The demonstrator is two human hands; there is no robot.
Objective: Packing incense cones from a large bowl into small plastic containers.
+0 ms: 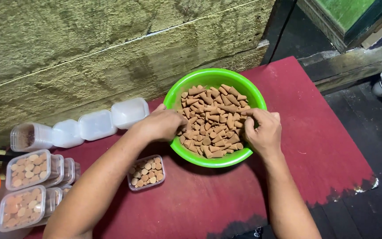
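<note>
Both hands are digging into the green bowl (173,95) of brown cones (213,119), the left hand (160,125) with hidden fingers, its grip impossible to tell, the right hand (263,129) pinching cones; a small clear box (147,172) is sitting near the bowl.

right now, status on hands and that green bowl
Left hand and right hand both in green bowl, fingers among brown cones. Small open box of cones beside bowl. Nothing blocking.

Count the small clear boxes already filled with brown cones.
3: one filled box beside the green bowl, below the left hand; two stacked at the left edge. Boxes behind those two may be filled too.
</note>
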